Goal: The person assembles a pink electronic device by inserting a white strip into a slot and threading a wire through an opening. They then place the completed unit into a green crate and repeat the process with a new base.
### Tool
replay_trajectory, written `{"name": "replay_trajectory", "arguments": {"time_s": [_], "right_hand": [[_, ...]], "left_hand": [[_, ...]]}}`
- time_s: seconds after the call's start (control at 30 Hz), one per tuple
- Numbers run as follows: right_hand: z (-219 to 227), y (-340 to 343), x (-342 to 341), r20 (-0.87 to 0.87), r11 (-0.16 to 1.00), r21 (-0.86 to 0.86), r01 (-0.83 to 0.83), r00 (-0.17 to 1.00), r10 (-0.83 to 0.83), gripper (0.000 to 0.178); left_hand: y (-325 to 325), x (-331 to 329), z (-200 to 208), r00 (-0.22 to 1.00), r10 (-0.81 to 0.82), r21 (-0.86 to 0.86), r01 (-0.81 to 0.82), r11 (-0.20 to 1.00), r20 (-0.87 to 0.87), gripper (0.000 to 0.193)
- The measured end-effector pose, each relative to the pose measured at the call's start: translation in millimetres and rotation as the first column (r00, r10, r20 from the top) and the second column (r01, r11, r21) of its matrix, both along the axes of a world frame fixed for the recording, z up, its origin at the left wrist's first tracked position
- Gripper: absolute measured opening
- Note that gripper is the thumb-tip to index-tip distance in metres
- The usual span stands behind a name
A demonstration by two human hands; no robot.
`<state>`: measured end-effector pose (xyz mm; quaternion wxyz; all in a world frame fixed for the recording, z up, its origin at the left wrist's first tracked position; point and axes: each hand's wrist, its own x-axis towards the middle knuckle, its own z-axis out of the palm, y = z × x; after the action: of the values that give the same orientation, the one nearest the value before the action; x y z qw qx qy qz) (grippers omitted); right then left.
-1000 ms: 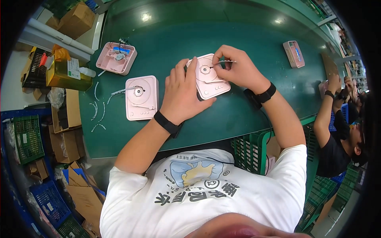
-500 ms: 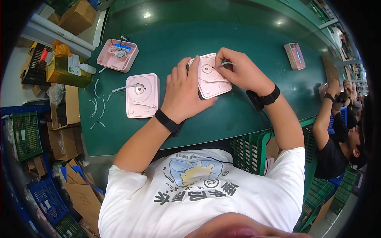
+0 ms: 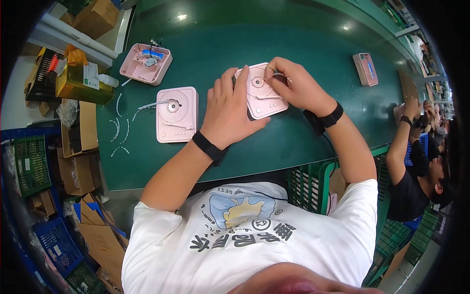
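My left hand [image 3: 226, 109] braces a pink record-player-shaped case [image 3: 268, 104] on the table, index finger along its left side and thumb at its lower edge. My right hand [image 3: 298, 87] is closed in a pinch above the case's round dial, near the ring at its centre. Part of a thin whitish strip [image 3: 280, 75] shows by the right fingers; the pinched end is hidden. To the left lies a second pink case [image 3: 169, 128] of the same kind, a white strip [image 3: 152, 105] running out from its centre.
Several loose whitish strips [image 3: 118, 131] lie on the green table [image 3: 220, 169] at left. Behind them sits an open pink housing [image 3: 165, 73] with wires and a blue part; another pink housing [image 3: 360, 70] is far right. A yellow container [image 3: 73, 88] stands left. A co-worker's arm [image 3: 399, 142] is at right.
My right fingers have shifted slightly over the dial, and less of the strip shows beside them. My left hand stays on the case. The view has shifted a little.
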<state>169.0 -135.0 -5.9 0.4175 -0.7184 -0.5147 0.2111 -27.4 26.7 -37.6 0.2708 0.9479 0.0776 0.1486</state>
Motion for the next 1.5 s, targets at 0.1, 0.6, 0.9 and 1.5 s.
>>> {"name": "replay_trajectory", "arguments": {"time_s": [0.1, 0.6, 0.9, 1.5], "right_hand": [[10, -6, 2, 0.223, 0.999, 0.013, -0.038, 0.974, 0.034, 0.012], [5, 3, -12, -0.003, 0.991, 0.017, 0.133, 0.991, -0.133, 0.017], [13, 10, -22, 0.126, 0.971, 0.0, 0.239, 0.963, -0.238, 0.021], [13, -1, -15, 0.213, 0.991, -0.027, 0.133, 0.969, -0.124, 0.025]], "left_hand": [[-2, -1, 2, 1.0, 0.009, 0.011, -0.009, 1.0, 0.021, 0.125], [-2, 1, -1, 0.998, 0.034, 0.019, -0.035, 0.999, 0.044, 0.123], [-3, 4, 0, 0.998, 0.039, 0.024, -0.04, 0.999, 0.045, 0.123], [-1, 2, 1, 1.0, 0.02, 0.03, -0.02, 0.999, 0.008, 0.126]]}}
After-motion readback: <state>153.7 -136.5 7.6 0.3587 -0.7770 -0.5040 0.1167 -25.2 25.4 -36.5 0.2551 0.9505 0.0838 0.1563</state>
